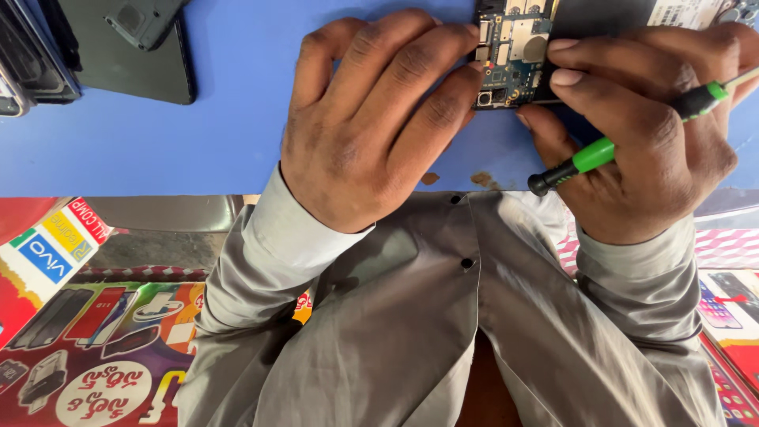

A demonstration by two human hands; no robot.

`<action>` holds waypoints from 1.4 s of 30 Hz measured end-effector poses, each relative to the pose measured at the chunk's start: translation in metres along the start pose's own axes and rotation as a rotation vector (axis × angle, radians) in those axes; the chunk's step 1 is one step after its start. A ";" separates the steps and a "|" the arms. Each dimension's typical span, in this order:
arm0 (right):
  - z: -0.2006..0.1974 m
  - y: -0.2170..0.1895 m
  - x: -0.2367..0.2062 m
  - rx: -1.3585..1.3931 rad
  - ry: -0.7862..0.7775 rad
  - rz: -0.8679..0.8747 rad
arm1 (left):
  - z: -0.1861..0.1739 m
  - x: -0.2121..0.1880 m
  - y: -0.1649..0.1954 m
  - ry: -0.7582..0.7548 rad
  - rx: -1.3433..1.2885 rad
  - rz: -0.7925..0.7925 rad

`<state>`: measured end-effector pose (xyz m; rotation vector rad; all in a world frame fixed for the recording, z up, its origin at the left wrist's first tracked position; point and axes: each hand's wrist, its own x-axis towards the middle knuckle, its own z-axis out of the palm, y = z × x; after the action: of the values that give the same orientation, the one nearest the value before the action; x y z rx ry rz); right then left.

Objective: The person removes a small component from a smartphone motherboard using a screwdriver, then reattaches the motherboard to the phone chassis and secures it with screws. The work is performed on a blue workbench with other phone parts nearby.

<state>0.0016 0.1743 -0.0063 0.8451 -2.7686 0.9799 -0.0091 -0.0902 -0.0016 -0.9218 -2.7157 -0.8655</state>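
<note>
The left hand [371,119] presses fingertips onto the opened phone's circuit board [512,55], while the right hand [648,134], just right of it, grips a green-and-black screwdriver [601,154] lying left-right.

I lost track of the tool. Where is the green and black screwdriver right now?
The screwdriver is on the right of the head view, held in the right hand, just below the opened phone at the top edge of the blue mat.

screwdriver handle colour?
Black with green bands; the screwdriver lies in the right hand. Clearest in the head view.
</note>
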 end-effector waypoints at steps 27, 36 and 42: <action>0.007 -0.007 0.009 -0.109 0.033 -0.034 | -0.006 0.001 -0.002 0.035 -0.046 -0.029; -0.001 -0.009 0.012 0.025 -0.017 0.063 | -0.002 -0.002 0.005 0.002 -0.153 -0.089; 0.000 -0.005 0.016 0.079 0.000 0.058 | 0.003 -0.006 0.013 -0.014 -0.233 -0.214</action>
<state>-0.0091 0.1635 0.0004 0.7792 -2.7854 1.1062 0.0035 -0.0835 0.0006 -0.6822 -2.8049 -1.2418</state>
